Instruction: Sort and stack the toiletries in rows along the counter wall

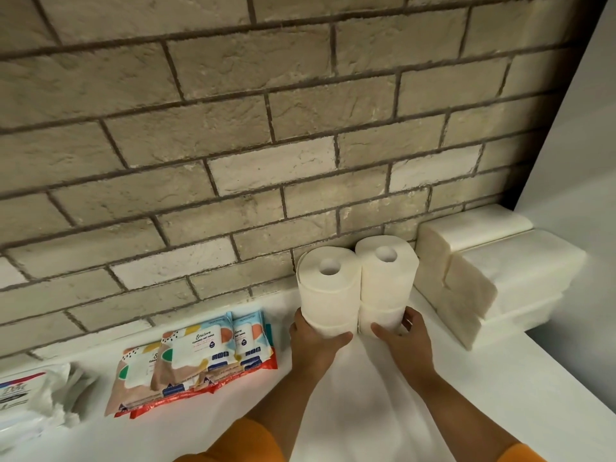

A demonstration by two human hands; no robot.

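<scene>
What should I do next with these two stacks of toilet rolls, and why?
Probably slide both stacks back against the brick wall, then let go. The left hand and right hand each grip a bottom roll, and the left stack seems to sit slightly forward of the right stack.

A white counter (520, 388) fills the bottom of the frame. At centre right, two stacks of toilet rolls (356, 288) stand side by side. Stacked tissue packs (493, 281) sit at right, overlapping wet wipe packs (196, 358) at lower left, and a crumpled white pack (36, 401) at the far left.
</scene>
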